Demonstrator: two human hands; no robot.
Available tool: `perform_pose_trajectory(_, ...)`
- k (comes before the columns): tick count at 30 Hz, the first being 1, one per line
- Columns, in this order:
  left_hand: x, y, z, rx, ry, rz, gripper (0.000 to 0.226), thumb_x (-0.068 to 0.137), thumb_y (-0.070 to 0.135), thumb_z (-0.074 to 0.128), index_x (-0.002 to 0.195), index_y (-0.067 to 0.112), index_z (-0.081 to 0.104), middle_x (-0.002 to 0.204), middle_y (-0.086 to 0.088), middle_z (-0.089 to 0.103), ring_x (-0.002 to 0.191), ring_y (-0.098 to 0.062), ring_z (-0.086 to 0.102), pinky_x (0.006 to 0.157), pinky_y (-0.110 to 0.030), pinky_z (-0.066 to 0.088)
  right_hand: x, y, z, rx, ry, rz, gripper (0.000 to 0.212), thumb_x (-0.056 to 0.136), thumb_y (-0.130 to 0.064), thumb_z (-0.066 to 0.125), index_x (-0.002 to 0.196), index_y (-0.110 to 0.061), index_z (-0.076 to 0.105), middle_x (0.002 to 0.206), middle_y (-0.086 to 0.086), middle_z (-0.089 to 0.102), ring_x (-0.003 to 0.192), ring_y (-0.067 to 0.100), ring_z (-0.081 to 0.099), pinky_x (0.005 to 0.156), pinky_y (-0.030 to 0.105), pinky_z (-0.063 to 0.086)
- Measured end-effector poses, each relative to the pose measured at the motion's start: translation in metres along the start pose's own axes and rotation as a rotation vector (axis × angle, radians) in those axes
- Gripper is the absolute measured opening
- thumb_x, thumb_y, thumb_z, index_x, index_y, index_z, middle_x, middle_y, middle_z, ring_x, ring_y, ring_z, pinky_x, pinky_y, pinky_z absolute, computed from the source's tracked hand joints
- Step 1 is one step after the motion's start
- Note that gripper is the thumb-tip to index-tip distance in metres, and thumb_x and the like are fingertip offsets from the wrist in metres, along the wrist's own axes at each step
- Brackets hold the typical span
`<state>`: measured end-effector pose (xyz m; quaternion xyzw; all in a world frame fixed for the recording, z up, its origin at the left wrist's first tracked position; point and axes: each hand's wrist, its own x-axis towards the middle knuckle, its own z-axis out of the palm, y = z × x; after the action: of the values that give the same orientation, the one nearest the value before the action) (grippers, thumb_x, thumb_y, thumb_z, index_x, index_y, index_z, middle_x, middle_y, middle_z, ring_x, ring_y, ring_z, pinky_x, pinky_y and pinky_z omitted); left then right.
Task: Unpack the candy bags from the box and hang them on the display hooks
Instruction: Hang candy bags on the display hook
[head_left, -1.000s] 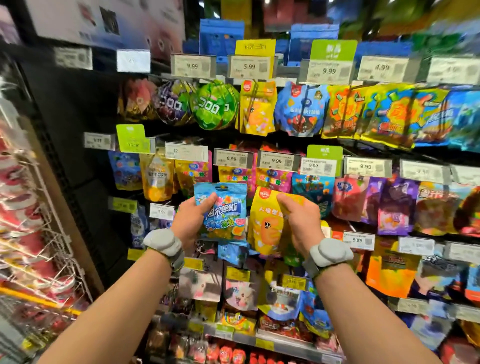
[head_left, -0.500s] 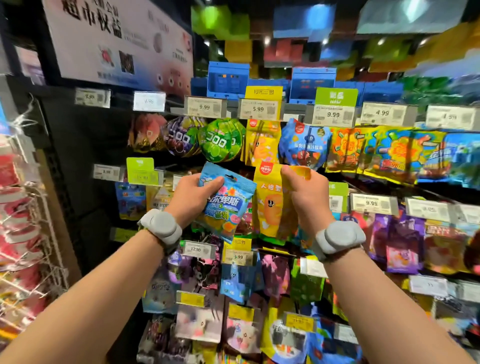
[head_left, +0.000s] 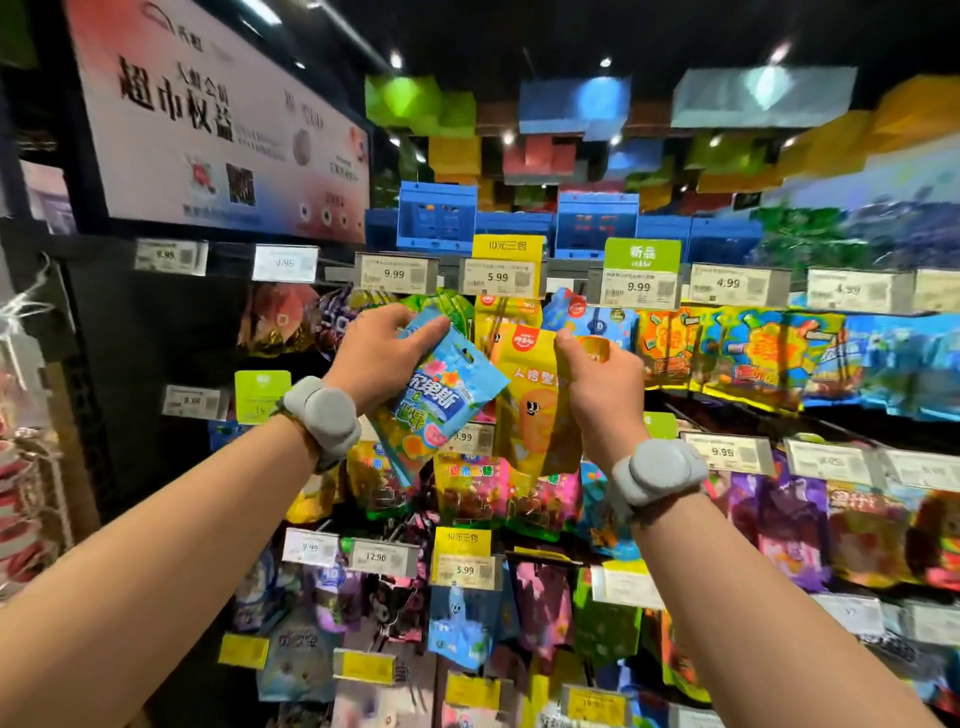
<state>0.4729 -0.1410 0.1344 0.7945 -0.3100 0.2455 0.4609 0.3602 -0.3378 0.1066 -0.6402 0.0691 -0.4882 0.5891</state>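
both hands (head_left: 379, 358) raised higher, two candy bags (head_left: 441, 395) held

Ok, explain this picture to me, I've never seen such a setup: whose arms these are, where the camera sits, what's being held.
There is no machine here. A person wears one camera on the head, so you look forward and down along their own bare arms at a shop's candy display. The left hand holds a blue candy bag, tilted. The right hand pinches the top of a yellow candy bag. Each wrist carries a grey band. Behind hang rows of candy bags under price tags. Neither held bag is hung yet.
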Motion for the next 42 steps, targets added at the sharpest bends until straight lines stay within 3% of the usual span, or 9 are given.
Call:
perform_pose_trajectory(3, 0.013, 0.014, -0.004, 0.071, 0.022, 0.083, 0.038, 0.089, 0.053, 0.061, 0.103, 0.017, 0.065, 0.103, -0.003, 0.067, 0.096, -0.021, 0.061, 0.079, -0.031, 0.043, 0.002, -0.006, 0.000, 0.000, 0.003, -0.002, 0.040, 0.094, -0.020, 0.065, 0.059, -0.018, 0.045, 0.046, -0.013, 0.043, 0.048, 0.008, 0.036, 0.050, 0.025, 0.033)
perform_pose_trajectory(10, 0.034, 0.027, -0.005, 0.207, -0.066, 0.312, 0.048, 0.098, 0.046, 0.047, 0.139, 0.020, 0.050, 0.124, -0.009, 0.065, 0.111, -0.029, 0.060, 0.088, -0.037, 0.043, 0.007, -0.013, 0.001, -0.040, 0.020, 0.018, 0.037, 0.087, -0.036, 0.068, 0.060, -0.018, 0.049, 0.059, 0.005, 0.046, 0.059, 0.015, 0.039, 0.057, 0.035, 0.034)
perform_pose_trajectory(14, 0.040, 0.027, 0.000, 0.401, -0.140, 0.393, 0.052, 0.101, 0.046, 0.037, 0.151, 0.033, 0.030, 0.109, -0.012, 0.070, 0.094, -0.033, 0.063, 0.077, -0.040, 0.047, 0.011, -0.016, -0.001, -0.067, 0.023, 0.035, 0.038, 0.091, -0.033, 0.067, 0.060, -0.017, 0.050, 0.057, 0.000, 0.050, 0.056, 0.015, 0.042, 0.057, 0.031, 0.037)
perform_pose_trajectory(18, 0.044, 0.036, 0.003, 0.540, -0.128, 0.381, 0.060, 0.099, 0.053, 0.037, 0.154, 0.040, 0.016, 0.065, 0.002, 0.054, 0.058, -0.018, 0.048, 0.055, -0.033, 0.039, 0.013, -0.017, 0.000, -0.082, 0.021, 0.045, 0.034, 0.091, -0.033, 0.067, 0.065, -0.015, 0.055, 0.063, 0.004, 0.056, 0.059, 0.016, 0.047, 0.059, 0.034, 0.041)
perform_pose_trajectory(23, 0.050, 0.039, 0.010, 0.623, -0.091, 0.372, 0.065, 0.095, 0.060, 0.040, 0.153, 0.041, 0.016, 0.068, -0.002, 0.053, 0.063, -0.023, 0.051, 0.053, -0.033, 0.043, 0.016, -0.017, 0.000, -0.128, 0.042, 0.046, 0.038, 0.091, -0.035, 0.068, 0.070, -0.004, 0.061, 0.068, 0.006, 0.062, 0.064, 0.018, 0.053, 0.065, 0.046, 0.051)
perform_pose_trajectory(26, 0.050, 0.041, 0.010, 0.643, -0.087, 0.368, 0.064, 0.095, 0.058, 0.043, 0.152, 0.040, 0.019, 0.065, 0.001, 0.047, 0.062, -0.021, 0.049, 0.053, -0.031, 0.038, 0.019, -0.016, -0.002, -0.100, 0.039, 0.040, 0.035, 0.090, -0.034, 0.069, 0.063, -0.014, 0.059, 0.061, 0.001, 0.059, 0.060, 0.018, 0.052, 0.062, 0.042, 0.048)
perform_pose_trajectory(34, 0.061, 0.035, 0.010, 0.633, -0.067, 0.387, 0.057, 0.096, 0.057, 0.043, 0.149, 0.043, 0.029, 0.098, -0.009, 0.071, 0.079, -0.027, 0.061, 0.057, -0.032, 0.040, 0.023, -0.010, -0.004, -0.091, 0.020, 0.008, 0.026, 0.088, -0.031, 0.074, 0.078, -0.008, 0.070, 0.079, 0.013, 0.074, 0.067, 0.021, 0.063, 0.065, 0.041, 0.055)
perform_pose_trajectory(37, 0.066, 0.040, 0.002, 0.559, -0.140, 0.401, 0.053, 0.096, 0.055, 0.045, 0.146, 0.040, 0.039, 0.121, -0.005, 0.068, 0.099, -0.028, 0.063, 0.071, -0.036, 0.047, 0.025, -0.005, -0.001, -0.083, 0.021, 0.009, 0.032, 0.088, -0.031, 0.073, 0.076, -0.001, 0.068, 0.072, 0.016, 0.069, 0.063, 0.019, 0.058, 0.060, 0.038, 0.050)
perform_pose_trajectory(42, 0.074, 0.051, -0.011, 0.565, -0.235, 0.398, 0.047, 0.096, 0.053, 0.045, 0.141, 0.037, 0.049, 0.127, -0.003, 0.066, 0.101, -0.026, 0.063, 0.081, -0.034, 0.047, 0.031, 0.005, 0.013, -0.038, 0.042, 0.017, 0.031, 0.087, -0.027, 0.074, 0.067, -0.006, 0.064, 0.062, 0.004, 0.061, 0.061, 0.017, 0.051, 0.060, 0.037, 0.046)
